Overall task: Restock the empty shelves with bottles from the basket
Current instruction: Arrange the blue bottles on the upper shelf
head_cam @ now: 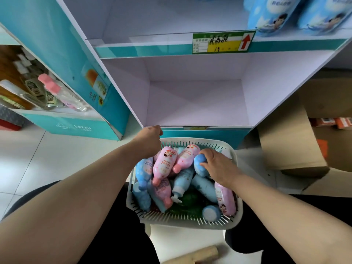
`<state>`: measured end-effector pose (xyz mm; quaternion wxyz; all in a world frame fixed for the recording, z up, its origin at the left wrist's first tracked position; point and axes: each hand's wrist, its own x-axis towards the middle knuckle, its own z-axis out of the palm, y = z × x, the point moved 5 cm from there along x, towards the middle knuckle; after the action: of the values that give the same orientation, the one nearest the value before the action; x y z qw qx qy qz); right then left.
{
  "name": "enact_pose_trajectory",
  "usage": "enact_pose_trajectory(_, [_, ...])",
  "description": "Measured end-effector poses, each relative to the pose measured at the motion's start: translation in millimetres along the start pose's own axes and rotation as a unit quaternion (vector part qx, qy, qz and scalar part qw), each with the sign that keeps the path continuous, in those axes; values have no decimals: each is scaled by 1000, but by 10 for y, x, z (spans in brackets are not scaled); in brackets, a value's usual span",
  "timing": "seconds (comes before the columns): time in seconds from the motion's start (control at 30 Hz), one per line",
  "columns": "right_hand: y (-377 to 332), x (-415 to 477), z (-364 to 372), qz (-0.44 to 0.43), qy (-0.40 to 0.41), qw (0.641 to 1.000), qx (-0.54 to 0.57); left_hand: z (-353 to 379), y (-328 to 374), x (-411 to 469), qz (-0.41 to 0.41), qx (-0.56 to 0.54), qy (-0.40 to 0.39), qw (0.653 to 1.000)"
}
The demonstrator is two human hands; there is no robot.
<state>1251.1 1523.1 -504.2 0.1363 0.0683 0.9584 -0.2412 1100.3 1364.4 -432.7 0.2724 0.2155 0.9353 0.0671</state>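
Two bare arms are reaching out over a white basket full of pink and blue bottles. Her right hand is wrapping its fingers around a blue bottle in it. Her left hand is curling at the basket's far edge, below the empty shelf.

A teal display stand stood at the left of the frame, holding clear bottles with pink caps. Brown cardboard boxes lay at the right. A wooden piece lay at the bottom centre on the white tiled floor.
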Motion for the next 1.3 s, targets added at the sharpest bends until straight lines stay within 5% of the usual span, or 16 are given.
enact_pose_trajectory(0.13, [-130, -119, 64, -5, 15, 998, 61, 211, -296, -136, -68, 116, -32, 990])
enact_pose_trajectory(0.27, [-233, -162, 64, -2, 35, 992, 118, 697, -587, -343, -151, 118, -107, 976])
enact_pose_trajectory(0.5, [-428, -157, -83, 8, 81, 985, 153, 963, -761, -442, -242, 26, -37, 969])
enact_pose_trajectory(0.7, [-540, -167, -224, -3, 128, 976, 175, 970, -782, -450, -212, 16, -26, 977])
enact_pose_trajectory(0.9, [-654, -254, -415, -25, 166, 967, 189, 512, -857, -581, -215, -105, 98, 966])
enact_pose_trajectory(1.3, [-881, -701, -1133, -39, 296, 921, 249, -347, -264, -1154, -26, -269, 269, 925])
